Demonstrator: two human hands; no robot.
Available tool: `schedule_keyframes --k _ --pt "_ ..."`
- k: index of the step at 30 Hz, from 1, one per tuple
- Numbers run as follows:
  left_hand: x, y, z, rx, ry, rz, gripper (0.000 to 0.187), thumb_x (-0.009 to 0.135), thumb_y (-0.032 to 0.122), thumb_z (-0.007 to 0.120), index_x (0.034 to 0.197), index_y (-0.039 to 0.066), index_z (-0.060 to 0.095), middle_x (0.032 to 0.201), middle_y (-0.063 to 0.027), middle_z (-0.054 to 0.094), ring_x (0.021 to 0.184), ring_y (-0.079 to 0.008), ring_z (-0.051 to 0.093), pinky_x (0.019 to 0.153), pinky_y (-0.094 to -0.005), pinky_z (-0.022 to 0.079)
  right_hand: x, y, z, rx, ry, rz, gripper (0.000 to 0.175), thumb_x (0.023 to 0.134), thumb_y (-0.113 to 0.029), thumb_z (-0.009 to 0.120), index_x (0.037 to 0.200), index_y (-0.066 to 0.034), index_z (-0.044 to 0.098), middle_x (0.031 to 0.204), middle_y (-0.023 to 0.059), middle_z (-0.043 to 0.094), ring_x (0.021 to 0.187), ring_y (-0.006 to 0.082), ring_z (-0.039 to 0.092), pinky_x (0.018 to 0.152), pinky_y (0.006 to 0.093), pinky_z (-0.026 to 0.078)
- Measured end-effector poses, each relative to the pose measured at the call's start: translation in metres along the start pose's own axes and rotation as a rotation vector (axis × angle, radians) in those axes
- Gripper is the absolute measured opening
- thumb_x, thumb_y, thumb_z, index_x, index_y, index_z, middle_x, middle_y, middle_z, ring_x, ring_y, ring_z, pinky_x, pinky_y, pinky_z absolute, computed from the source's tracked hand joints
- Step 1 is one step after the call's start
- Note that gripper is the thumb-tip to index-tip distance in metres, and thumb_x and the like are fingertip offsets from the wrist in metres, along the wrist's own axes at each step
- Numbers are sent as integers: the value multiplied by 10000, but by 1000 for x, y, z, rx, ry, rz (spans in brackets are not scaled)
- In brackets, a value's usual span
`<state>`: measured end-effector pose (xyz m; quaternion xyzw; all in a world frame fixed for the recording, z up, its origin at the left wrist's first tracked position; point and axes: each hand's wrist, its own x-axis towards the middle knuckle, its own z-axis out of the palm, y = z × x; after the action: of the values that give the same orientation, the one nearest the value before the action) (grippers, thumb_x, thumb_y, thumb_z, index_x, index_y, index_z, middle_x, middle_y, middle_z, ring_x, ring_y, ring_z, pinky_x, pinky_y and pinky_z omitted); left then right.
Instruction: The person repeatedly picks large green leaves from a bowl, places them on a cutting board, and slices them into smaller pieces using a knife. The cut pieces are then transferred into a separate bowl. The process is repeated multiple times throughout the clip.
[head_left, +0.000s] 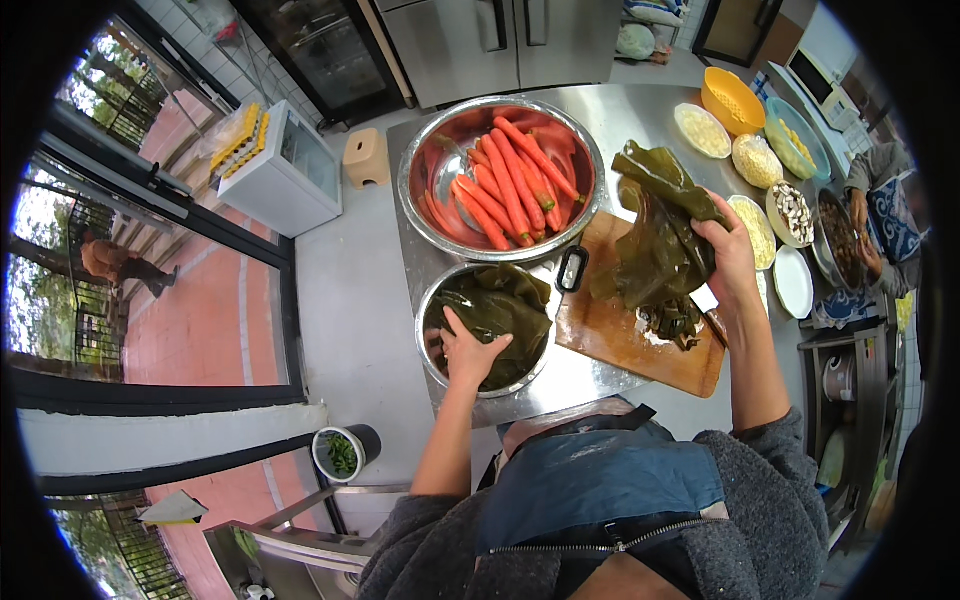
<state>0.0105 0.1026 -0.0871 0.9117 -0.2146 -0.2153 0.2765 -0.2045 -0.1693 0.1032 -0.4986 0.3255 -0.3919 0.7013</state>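
My right hand (726, 255) grips a broad, wet sheet of dark green kelp (664, 225), which hangs above a wooden cutting board (615, 341). Cut kelp strips (673, 322) lie on the board below it. Beside them is a knife, its dark handle (712, 328) partly hidden by my right arm. Spread across more kelp sheets (514, 304) in a steel bowl (426, 352), my left hand (472, 352) rests with thumb and fingers apart. Behind that bowl, a larger steel basin (411, 161) holds several peeled carrots (510, 176).
A black-rimmed handle (573, 269) lies between basin and board. Along the right of the steel table (409, 262) stand a yellow colander (712, 86), a bowl of sliced mushrooms (793, 212) and a white dish (793, 281). Another person's hands (862, 232) are at a bowl on the far right.
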Motion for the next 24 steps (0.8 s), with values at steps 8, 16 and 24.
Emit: schedule_keyframes --k 8,16,24 --pt "41 -12 37 -264 108 -199 803 651 89 757 1367 129 398 1163 -224 602 1078 -384 591 953 -439 461 34 13 5 108 -97 35 433 829 64 541 1262 37 547 1084 121 655 916 185 646 840 314 539" --pt "13 29 -20 -1056 -13 -252 483 727 -123 624 1180 19 536 989 -103 645 843 -201 638 753 -328 546 45 25 -33 155 -14 124 414 828 70 538 1242 56 546 1067 131 655 902 195 650 822 313 547" --pt "31 158 -136 -1083 -56 106 412 765 -99 564 1163 6 544 980 -105 649 833 -192 649 746 -324 563 39 25 -61 196 49 128 420 835 74 536 1255 60 537 1069 136 653 889 175 651 800 290 553"
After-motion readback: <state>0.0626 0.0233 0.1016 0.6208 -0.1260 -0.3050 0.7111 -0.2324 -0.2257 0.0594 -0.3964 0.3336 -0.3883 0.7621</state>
